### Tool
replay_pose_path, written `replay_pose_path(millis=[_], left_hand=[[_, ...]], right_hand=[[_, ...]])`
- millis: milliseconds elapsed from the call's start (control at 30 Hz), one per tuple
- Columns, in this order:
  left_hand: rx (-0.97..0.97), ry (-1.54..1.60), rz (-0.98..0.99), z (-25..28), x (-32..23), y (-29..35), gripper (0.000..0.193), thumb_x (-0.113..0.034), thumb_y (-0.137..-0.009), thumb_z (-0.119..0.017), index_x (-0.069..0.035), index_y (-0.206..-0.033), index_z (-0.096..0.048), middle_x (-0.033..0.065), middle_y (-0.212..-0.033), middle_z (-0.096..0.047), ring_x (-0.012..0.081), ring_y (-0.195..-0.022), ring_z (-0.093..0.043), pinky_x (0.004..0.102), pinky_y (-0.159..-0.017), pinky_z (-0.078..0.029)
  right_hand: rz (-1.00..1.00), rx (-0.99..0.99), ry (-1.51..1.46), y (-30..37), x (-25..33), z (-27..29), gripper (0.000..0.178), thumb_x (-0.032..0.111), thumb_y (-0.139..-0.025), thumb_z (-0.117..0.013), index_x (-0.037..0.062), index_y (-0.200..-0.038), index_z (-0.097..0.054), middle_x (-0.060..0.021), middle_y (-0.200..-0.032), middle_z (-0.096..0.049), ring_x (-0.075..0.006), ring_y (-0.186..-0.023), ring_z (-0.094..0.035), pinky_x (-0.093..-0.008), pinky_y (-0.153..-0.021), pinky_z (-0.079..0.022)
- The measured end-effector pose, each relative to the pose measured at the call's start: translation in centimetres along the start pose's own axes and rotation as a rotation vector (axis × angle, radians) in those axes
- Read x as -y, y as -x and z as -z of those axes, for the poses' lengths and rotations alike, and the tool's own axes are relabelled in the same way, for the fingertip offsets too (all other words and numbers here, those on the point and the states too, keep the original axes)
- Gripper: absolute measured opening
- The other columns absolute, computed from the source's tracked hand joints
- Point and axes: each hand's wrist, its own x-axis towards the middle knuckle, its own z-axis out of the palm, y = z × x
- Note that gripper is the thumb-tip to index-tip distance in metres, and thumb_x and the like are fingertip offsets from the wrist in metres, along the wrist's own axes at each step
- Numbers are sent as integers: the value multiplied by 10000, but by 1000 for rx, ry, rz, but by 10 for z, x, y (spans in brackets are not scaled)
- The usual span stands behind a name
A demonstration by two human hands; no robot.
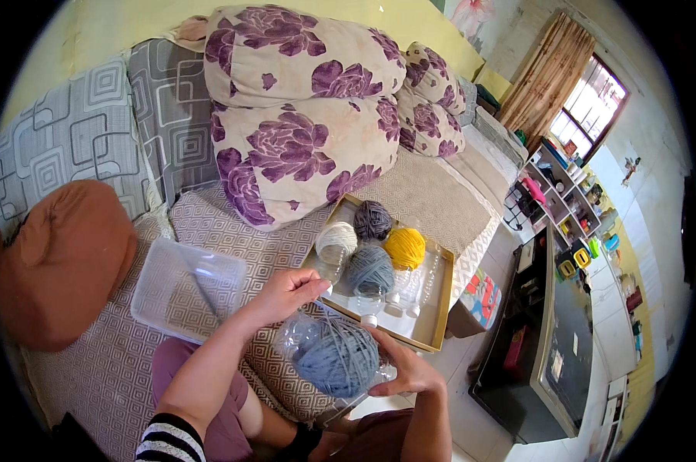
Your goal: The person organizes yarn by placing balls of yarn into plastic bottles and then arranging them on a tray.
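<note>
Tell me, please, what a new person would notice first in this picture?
Probably the blue-grey yarn ball in clear plastic, low in the middle, cupped by the right hand while the left hand pinches the wrapping above it. Behind them a wooden tray holds more yarn, including a bright yellow ball. Big purple-flowered pillows fill the top.

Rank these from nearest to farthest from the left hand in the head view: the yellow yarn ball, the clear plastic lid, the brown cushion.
From the left hand:
1. Clear plastic lid, just to its left on the couch.
2. Yellow yarn ball, to its right in the tray.
3. Brown cushion, far left.
</note>
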Motion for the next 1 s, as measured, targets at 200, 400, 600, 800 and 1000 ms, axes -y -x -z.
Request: replay_pose_path(millis=[200,400,600,800,1000], left_hand=[[62,85,-103,-43,27,7,250,-264,-881,-488,-40,-955,-571,55,-701,-586,73,-661,-538,251,-614,-440],[452,-323,3,-55,-3,14,242,-267,-883,-467,-48,-886,-570,88,-738,-608,185,-676,-590,315,-612,-440],[184,-46,-141,-28,-7,10,244,-211,-862,-534,-26,-706,-501,-28,-556,-428,41,-531,-361,236,-479,-334],[-10,95,2,-2,-12,5,190,-182,-870,-525,-53,-731,-515,-69,-611,-430,10,-558,-372,186,-497,-320],[-69,111,-237,-32,12,2,248,-241,-889,-487,-9,-839,-560,-18,-649,-532,79,-591,-477,252,-546,-393]], right_hand=[[246,-312,-374,1,-25,1,1003,172,-504,-790,2,-1320,-231,-114,-1244,-397,-215,-1155,-378,-324,-975,-293],[134,-762,-239,-15,-17,-3,1023,176,-508,-794,15,-1326,-201,-106,-1142,-475,-226,-1040,-476,-353,-900,-372],[-232,-416,335,-8,-5,-4,984,146,-534,-787,28,-1331,-221,-158,-1084,-519,-188,-983,-522,-310,-828,-426],[-33,-126,114,0,-6,2,998,188,-530,-792,24,-1334,-224,-150,-1242,-418,-223,-1149,-408,-326,-955,-317],[147,-253,-345,5,-15,1,1066,198,-465,-804,-24,-1325,-215,-108,-1277,-372,-212,-1173,-365,-328,-1005,-240]])
